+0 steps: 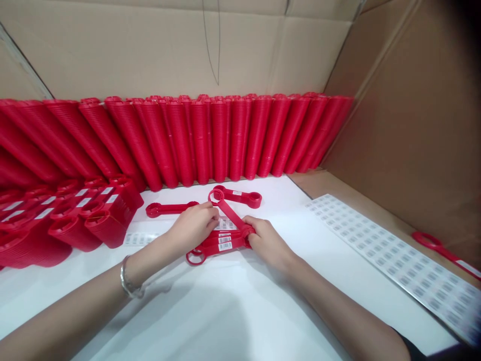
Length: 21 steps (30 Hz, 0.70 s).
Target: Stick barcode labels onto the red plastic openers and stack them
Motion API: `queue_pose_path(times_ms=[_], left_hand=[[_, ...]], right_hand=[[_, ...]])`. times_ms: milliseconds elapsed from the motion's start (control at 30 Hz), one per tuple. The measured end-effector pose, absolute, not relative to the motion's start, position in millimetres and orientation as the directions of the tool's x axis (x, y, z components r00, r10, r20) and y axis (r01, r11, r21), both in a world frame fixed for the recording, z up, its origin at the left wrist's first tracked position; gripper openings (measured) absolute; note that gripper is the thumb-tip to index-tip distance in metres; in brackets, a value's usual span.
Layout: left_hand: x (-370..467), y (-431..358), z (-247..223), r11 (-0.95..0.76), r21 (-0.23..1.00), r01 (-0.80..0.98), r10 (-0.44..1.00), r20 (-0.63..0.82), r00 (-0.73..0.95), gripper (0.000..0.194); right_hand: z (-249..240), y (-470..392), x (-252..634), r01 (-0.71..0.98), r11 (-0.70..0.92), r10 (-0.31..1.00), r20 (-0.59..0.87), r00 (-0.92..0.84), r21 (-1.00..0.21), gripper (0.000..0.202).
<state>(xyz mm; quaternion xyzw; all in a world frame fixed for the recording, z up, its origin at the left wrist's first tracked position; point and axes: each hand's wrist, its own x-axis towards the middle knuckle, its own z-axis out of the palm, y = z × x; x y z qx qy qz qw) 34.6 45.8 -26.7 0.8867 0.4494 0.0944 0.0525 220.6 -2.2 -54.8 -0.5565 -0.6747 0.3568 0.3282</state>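
Observation:
Near the middle of the white table, my right hand has its fingers closed on the lower right end of a tilted red plastic piece with a ring at each end. Just left of that piece is my left hand, its fingers bent together; what they hold, if anything, is hidden. Under and between the hands lies a small pile of similar red pieces with white barcode labels. Behind the hands rest a labelled red piece and another red piece. A label strip lies left of my left wrist.
Tall red stacks stand in a row along the cardboard wall. Labelled red bundles sit at the left. Barcode label sheets lie at the right, with a red piece beyond them.

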Motion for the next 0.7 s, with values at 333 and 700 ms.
queue_pose_path(times_ms=[333, 700], left_hand=[[36, 36, 6, -0.417, 0.712, 0.565, 0.821, 0.027, 0.571, 0.018], [40, 37, -5, -0.262, 0.836, 0.482, 0.866, -0.017, 0.500, 0.020]], right_hand=[[-54, -8, 216, 0.477, 0.163, 0.979, 0.083, -0.185, -0.864, 0.018], [-43, -15, 212, 0.456, 0.171, 0.976, 0.086, -0.201, -0.873, 0.019]])
